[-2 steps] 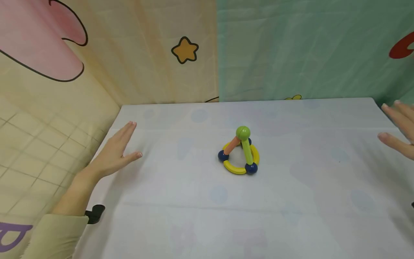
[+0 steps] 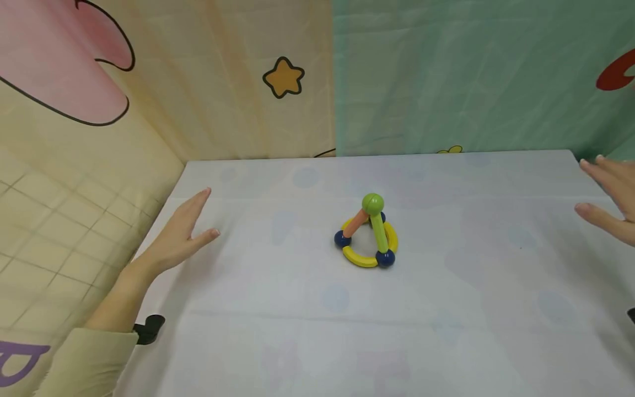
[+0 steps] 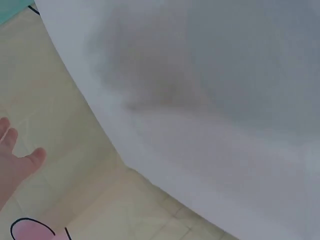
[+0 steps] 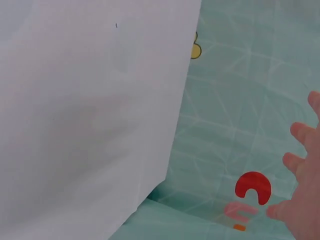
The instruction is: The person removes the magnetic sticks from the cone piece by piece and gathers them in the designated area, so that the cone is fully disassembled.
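Observation:
A small toy frame of rods and balls stands mid-table in the head view. Its base is a ring of yellow curved rods (image 2: 360, 259) joined by dark blue balls (image 2: 385, 258). An orange rod (image 2: 354, 223) and a green rod (image 2: 379, 232) slope up to a green ball (image 2: 373, 204) on top. Over the table's left side hovers my left hand (image 2: 173, 237), fingers straight and thumb spread, holding nothing. My right hand (image 2: 612, 193), partly cut off by the right edge of the head view, has its fingers extended and holds nothing. Both hands are well apart from the toy.
The table (image 2: 278, 342) wears a pale cloth with faint spots. Behind it hangs a curtain, cream on the left and green (image 2: 471, 77) on the right, with a star print (image 2: 284, 77). A black strap (image 2: 149, 330) is on the left wrist.
Both hands have shifted very slightly inward, the left a little to the right and the right a little to the left. The toy has stayed in place.

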`<action>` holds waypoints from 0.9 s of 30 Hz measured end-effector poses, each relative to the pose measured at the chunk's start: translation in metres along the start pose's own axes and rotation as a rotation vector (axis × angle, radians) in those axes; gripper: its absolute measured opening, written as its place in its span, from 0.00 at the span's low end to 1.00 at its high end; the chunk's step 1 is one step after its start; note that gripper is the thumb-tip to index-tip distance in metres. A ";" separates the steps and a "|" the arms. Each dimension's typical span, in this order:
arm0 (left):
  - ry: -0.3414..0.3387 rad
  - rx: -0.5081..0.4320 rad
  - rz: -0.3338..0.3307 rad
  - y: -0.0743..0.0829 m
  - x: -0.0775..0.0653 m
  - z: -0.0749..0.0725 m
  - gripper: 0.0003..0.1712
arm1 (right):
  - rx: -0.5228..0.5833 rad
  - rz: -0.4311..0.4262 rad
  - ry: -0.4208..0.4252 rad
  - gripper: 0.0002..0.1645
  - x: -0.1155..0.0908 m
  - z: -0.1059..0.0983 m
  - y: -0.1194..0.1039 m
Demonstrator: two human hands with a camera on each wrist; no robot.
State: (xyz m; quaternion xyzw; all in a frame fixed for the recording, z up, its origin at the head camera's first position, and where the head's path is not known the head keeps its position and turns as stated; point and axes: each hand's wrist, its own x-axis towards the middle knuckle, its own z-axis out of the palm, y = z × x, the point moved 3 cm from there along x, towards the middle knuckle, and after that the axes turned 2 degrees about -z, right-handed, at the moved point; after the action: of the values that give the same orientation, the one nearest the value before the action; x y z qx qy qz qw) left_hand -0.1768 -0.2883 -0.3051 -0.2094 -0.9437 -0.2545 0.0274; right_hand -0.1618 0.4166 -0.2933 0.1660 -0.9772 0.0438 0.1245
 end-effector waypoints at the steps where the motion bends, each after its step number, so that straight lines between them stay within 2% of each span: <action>1: 0.001 -0.065 -0.027 0.002 0.000 0.002 0.45 | 0.037 0.057 -0.015 0.47 0.004 0.000 -0.003; 3: 0.016 -0.180 -0.066 0.009 0.002 0.007 0.42 | 0.073 0.032 -0.021 0.44 0.009 0.000 -0.009; 5: 0.024 -0.273 -0.101 0.018 0.004 0.011 0.40 | 0.093 0.044 -0.053 0.44 0.014 -0.001 -0.016; 9: 0.004 -0.375 -0.124 0.036 0.012 0.022 0.39 | 0.165 0.083 -0.100 0.44 0.022 -0.006 -0.035; 11: -0.021 -0.428 -0.126 0.044 0.016 0.028 0.38 | 0.213 0.087 -0.089 0.43 0.024 -0.009 -0.047; 15: -0.059 -0.513 -0.103 0.061 0.026 0.041 0.36 | 0.276 0.066 -0.004 0.39 0.029 -0.015 -0.070; 18: -0.068 -0.545 -0.074 0.074 0.035 0.050 0.33 | 0.350 0.016 0.082 0.33 0.035 -0.019 -0.086; 22: -0.073 -0.573 -0.035 0.089 0.046 0.063 0.29 | 0.468 -0.087 0.149 0.28 0.047 -0.022 -0.111; 27: -0.106 -0.610 -0.004 0.113 0.063 0.079 0.25 | 0.543 -0.212 0.164 0.27 0.061 -0.021 -0.141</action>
State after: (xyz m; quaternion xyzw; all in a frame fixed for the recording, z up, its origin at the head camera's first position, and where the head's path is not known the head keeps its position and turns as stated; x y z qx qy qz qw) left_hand -0.1837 -0.1371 -0.3107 -0.2191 -0.8244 -0.5146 -0.0863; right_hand -0.1658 0.2677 -0.2513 0.2903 -0.8937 0.3034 0.1581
